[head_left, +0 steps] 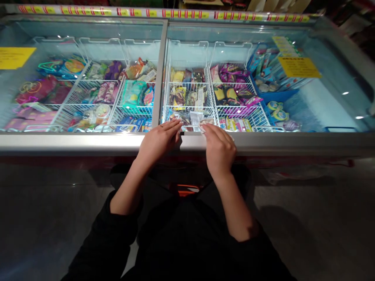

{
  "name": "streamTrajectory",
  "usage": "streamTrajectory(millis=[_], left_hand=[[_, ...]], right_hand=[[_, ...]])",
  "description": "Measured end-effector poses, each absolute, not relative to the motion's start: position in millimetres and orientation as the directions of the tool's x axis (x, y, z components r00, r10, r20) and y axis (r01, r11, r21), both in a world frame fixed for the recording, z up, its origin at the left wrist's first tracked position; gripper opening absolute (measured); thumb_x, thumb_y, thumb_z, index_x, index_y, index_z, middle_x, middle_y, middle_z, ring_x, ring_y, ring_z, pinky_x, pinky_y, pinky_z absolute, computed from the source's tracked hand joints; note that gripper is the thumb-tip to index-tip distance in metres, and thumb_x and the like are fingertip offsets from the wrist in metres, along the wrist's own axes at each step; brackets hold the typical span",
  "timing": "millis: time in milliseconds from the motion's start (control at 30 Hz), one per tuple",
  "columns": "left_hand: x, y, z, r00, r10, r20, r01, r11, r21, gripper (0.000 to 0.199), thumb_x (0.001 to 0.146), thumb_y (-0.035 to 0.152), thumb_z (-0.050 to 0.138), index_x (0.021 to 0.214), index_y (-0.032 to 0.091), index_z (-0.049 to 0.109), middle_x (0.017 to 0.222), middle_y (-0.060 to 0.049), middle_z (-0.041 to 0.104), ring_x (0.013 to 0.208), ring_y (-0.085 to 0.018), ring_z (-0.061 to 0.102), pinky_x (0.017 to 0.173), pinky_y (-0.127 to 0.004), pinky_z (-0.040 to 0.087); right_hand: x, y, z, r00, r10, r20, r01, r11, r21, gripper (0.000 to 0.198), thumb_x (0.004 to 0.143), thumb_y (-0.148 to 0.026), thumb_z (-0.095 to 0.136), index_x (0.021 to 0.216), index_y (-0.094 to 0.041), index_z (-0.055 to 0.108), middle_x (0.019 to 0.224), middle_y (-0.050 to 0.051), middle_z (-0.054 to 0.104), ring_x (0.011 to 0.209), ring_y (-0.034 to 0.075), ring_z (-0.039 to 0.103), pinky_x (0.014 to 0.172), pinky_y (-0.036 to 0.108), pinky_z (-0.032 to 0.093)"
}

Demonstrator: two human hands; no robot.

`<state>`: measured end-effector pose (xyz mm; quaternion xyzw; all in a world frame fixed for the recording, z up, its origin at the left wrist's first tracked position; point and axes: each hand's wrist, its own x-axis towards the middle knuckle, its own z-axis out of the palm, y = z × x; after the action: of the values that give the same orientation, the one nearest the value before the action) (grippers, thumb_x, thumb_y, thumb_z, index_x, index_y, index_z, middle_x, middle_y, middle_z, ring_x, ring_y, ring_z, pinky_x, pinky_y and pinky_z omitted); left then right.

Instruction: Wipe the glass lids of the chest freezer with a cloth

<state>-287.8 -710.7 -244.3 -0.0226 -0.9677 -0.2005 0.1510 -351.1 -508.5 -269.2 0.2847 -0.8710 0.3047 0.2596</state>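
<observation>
My left hand [161, 137] is over the front rail of a chest freezer [88, 143], close to the divider [161, 78] between the glass panes. Its fingers are pressed together and point right; what they hold, if anything, I cannot make out. Just to its right, above the same rail, my right hand [220, 148] is closed. A pale, crumpled piece shows at its fingertips and at its outer side, too little to name. Behind both hands, small wrapped packs [196, 117] lie in the front part of a white wire basket [189, 105].
Under the glass, further wire baskets [73, 95] hold colourful ice cream packs [133, 93]. A blue basket [281, 97] stands at the right. Yellow signs [300, 67] lie on the glass. A price label strip [187, 14] runs along the back. Something orange [187, 190] is below, between my legs.
</observation>
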Motion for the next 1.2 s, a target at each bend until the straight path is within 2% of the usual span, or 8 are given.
streamTrajectory(millis=[133, 233, 400, 467, 700, 967, 1100, 1200], left_hand=[[-287.0, -710.0, -242.9, -0.955, -0.016, 0.297, 0.099, 0.924, 0.369, 0.043, 0.102, 0.017, 0.052, 0.141, 0.021, 0.070, 0.149, -0.008, 0.066, 0.140, -0.026, 0.063, 0.119, -0.046, 0.053], [-286.5, -709.4, -242.6, -0.956, -0.034, 0.293, 0.083, 0.923, 0.376, 0.043, 0.102, 0.017, 0.053, 0.141, 0.021, 0.070, 0.149, -0.007, 0.066, 0.139, -0.026, 0.064, 0.119, -0.046, 0.054], [-285.3, -707.9, -241.4, -0.958, -0.051, 0.284, 0.063, 0.924, 0.377, 0.043, 0.102, 0.018, 0.053, 0.140, 0.025, 0.071, 0.149, -0.003, 0.067, 0.139, -0.025, 0.064, 0.120, -0.044, 0.053], [-284.9, -707.2, -240.3, -0.957, -0.059, 0.283, 0.053, 0.926, 0.375, 0.044, 0.102, 0.018, 0.053, 0.140, 0.027, 0.071, 0.149, -0.002, 0.067, 0.140, -0.024, 0.063, 0.120, -0.044, 0.053], [-285.2, -706.9, -238.2, -0.960, -0.037, 0.278, 0.071, 0.927, 0.369, 0.042, 0.102, 0.017, 0.053, 0.140, 0.021, 0.071, 0.148, -0.007, 0.067, 0.138, -0.026, 0.065, 0.119, -0.045, 0.054], [-285.6, -706.8, -241.6, -0.955, -0.066, 0.290, 0.050, 0.925, 0.377, 0.042, 0.102, 0.018, 0.054, 0.140, 0.026, 0.072, 0.148, -0.003, 0.068, 0.139, -0.025, 0.064, 0.120, -0.044, 0.053], [-286.0, -708.4, -242.7, -0.954, -0.058, 0.294, 0.060, 0.925, 0.376, 0.040, 0.103, 0.020, 0.053, 0.139, 0.025, 0.072, 0.148, -0.004, 0.067, 0.138, -0.025, 0.065, 0.120, -0.044, 0.053], [-286.8, -710.6, -243.9, -0.955, -0.039, 0.294, 0.079, 0.922, 0.380, 0.039, 0.104, 0.021, 0.054, 0.139, 0.024, 0.072, 0.148, -0.004, 0.067, 0.139, -0.025, 0.064, 0.120, -0.044, 0.053]], right_hand=[[-324.1, -512.5, -270.2, -0.633, -0.454, 0.627, -0.745, 0.579, -0.332, 0.042, 0.105, -0.011, 0.050, 0.133, -0.028, 0.076, 0.133, 0.006, 0.078, 0.131, 0.026, 0.069, 0.115, 0.043, 0.056], [-312.6, -484.6, -272.9, -0.579, -0.490, 0.652, -0.784, 0.553, -0.281, 0.044, 0.105, -0.011, 0.052, 0.137, -0.031, 0.073, 0.132, 0.003, 0.078, 0.133, 0.025, 0.069, 0.115, 0.043, 0.057], [-337.0, -470.1, -273.4, -0.641, -0.356, 0.680, -0.692, 0.651, -0.311, 0.041, 0.105, -0.013, 0.052, 0.135, -0.029, 0.075, 0.131, 0.006, 0.078, 0.129, 0.028, 0.072, 0.112, 0.050, 0.060], [-347.3, -486.6, -271.0, -0.664, -0.354, 0.659, -0.677, 0.659, -0.328, 0.041, 0.105, -0.012, 0.051, 0.133, -0.029, 0.076, 0.130, 0.006, 0.079, 0.128, 0.028, 0.072, 0.111, 0.050, 0.061], [-341.7, -506.6, -255.1, -0.636, -0.541, 0.551, -0.767, 0.522, -0.373, 0.042, 0.102, -0.007, 0.054, 0.127, -0.031, 0.079, 0.132, 0.002, 0.078, 0.129, 0.023, 0.071, 0.112, 0.042, 0.059], [-385.0, -491.9, -243.8, -0.777, -0.470, 0.419, -0.625, 0.655, -0.425, 0.032, 0.099, -0.013, 0.064, 0.118, -0.030, 0.083, 0.121, 0.001, 0.082, 0.114, 0.026, 0.078, 0.098, 0.043, 0.065], [-388.1, -511.2, -238.8, -0.737, -0.584, 0.340, -0.675, 0.619, -0.400, 0.034, 0.097, -0.009, 0.065, 0.120, -0.029, 0.083, 0.127, 0.002, 0.080, 0.121, 0.026, 0.075, 0.102, 0.041, 0.063], [-389.0, -502.3, -229.3, -0.704, -0.662, 0.257, -0.704, 0.603, -0.375, 0.032, 0.097, -0.012, 0.067, 0.119, -0.029, 0.083, 0.126, 0.002, 0.080, 0.119, 0.028, 0.077, 0.101, 0.041, 0.063]])
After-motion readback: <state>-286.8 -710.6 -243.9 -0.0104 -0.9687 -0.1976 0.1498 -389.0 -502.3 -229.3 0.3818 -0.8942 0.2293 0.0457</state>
